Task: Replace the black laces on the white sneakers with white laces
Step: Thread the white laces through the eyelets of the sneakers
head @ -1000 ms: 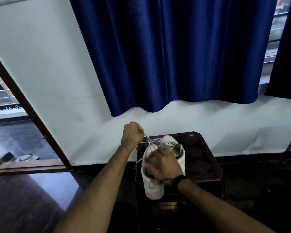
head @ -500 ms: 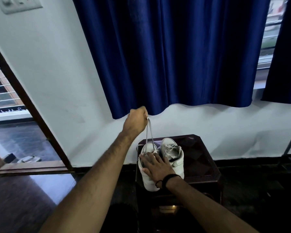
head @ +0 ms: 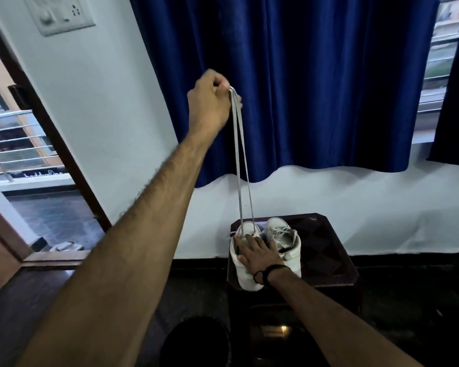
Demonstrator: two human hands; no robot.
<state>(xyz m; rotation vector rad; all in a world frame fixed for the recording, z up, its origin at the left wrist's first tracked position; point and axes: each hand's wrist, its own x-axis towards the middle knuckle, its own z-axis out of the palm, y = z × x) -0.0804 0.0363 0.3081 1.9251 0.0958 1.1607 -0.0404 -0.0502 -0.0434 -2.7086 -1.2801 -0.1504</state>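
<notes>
Lacing of the left sneaker (head: 245, 263) on the bench (head: 326, 250) seems underway: left hand (head: 210, 102) pinches both white lace (head: 240, 165) ends taut overhead, right hand (head: 257, 256) presses flat; tying likely follows.

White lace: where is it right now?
In the head view, the white lace runs as two taut strands from the left sneaker on the dark stool up to the raised left hand before the blue curtain.

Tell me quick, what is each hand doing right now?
Left hand: raised, gripping both ends of the white lace, pulled taut.
Right hand: open, fingers flat, pressing on the left sneaker.
</notes>
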